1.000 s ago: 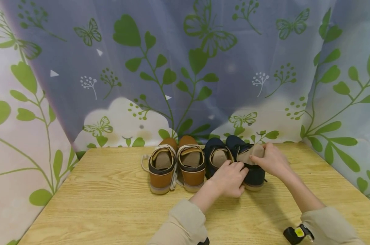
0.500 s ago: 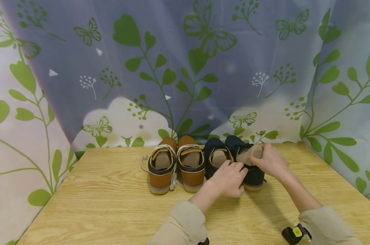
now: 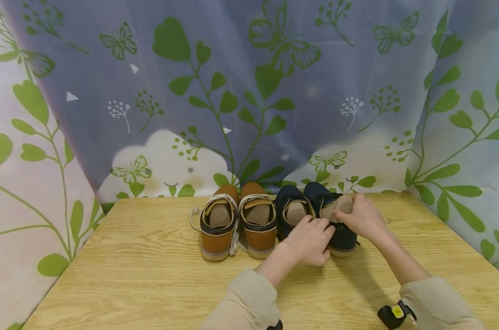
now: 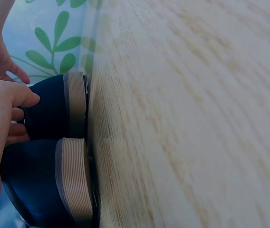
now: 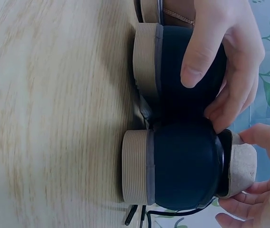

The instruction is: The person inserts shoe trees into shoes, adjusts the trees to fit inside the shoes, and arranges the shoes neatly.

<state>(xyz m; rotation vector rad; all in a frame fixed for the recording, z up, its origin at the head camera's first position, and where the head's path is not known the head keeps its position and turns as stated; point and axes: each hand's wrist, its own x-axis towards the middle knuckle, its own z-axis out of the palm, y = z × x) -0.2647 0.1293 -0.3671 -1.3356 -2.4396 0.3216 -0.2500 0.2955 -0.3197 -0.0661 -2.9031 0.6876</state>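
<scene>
Two navy shoes stand side by side, toes toward the backdrop: the left navy shoe (image 3: 288,199) and the right navy shoe (image 3: 343,238). My right hand (image 3: 363,215) pinches the heel end of a tan insole (image 5: 243,168), which sticks up out of the right navy shoe. The insole's front part is inside the shoe, out of sight. My left hand (image 3: 309,240) reaches across the left navy shoe's heel and holds the right one at its collar, fingertips at the rim and thumb near the back. Part of that grip is hidden in the head view.
A pair of brown shoes with cream laces, the left brown shoe (image 3: 216,243) and the right brown shoe (image 3: 259,238), stands just left of the navy pair. All rest on a wood-grain table (image 3: 150,275). A leaf-patterned curtain (image 3: 191,91) closes off the back and sides.
My right hand and forearm have shifted slightly left, and the raised end of the insole moved a little with them. My left hand and the shoes look unmoved.
</scene>
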